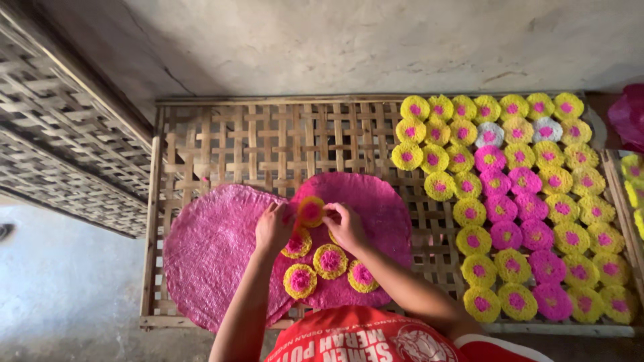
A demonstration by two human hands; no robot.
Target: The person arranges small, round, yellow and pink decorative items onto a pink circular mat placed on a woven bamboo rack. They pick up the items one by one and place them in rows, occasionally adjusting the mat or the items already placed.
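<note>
Both hands meet over the right pink woven mat (376,201), which lies on the woven bamboo rack (221,141). The left hand (274,226) and the right hand (344,224) are each pinched closed on one small round cake (310,210), yellow at the rim with a pink centre, the left fingers at its left edge and the right fingers at its right edge. The cake is held just above the mat, near the mat's middle, tilted so its flat face turns up toward the camera; being round, it has no long axis to speak of.

Just nearer the person than the held cake, four more yellow-and-pink cakes (330,260) lie flat on the same mat (a fifth may be hidden under the right hand, but that cannot be told). A second pink woven mat (211,251) lies to the left of the first, tucked partly under it. To the right of the mat, rows of finished cakes (530,201) cover the rack, most yellow with pink centres, some all pink, two white. The person's red printed shirt (365,342) shows at the near edge, below the mat.
</note>
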